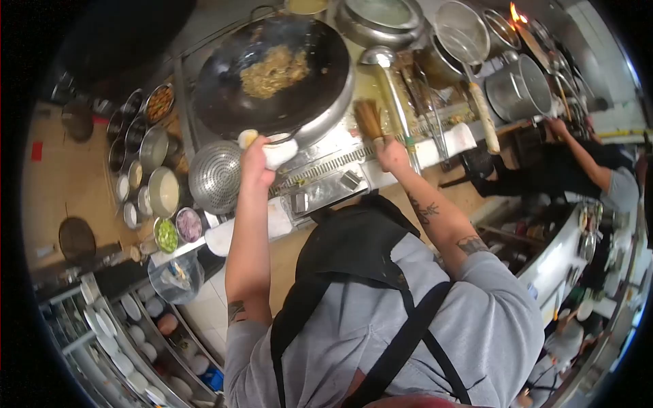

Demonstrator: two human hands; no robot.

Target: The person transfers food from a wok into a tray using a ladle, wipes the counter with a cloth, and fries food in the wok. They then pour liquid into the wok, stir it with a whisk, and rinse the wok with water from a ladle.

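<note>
Clearly the left hand (255, 160) clamps its fingers on a cloth (279, 151) wrapping the wok (272, 71) handle at the stove's front edge; loaded with rice (273, 69), it looks heavy and hot. The right hand (392, 155) seems closed around the ladle (391, 88) handle.

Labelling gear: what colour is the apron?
Black apron, head view.

Black wok (272, 75): sits tilted on the range at the counter's far edge, holding a heap of fried rice (274, 69). Its near rim handle is wrapped in a white cloth (277, 151). Steel ladle (389, 88): lies beside the wok, bowl up.
</note>
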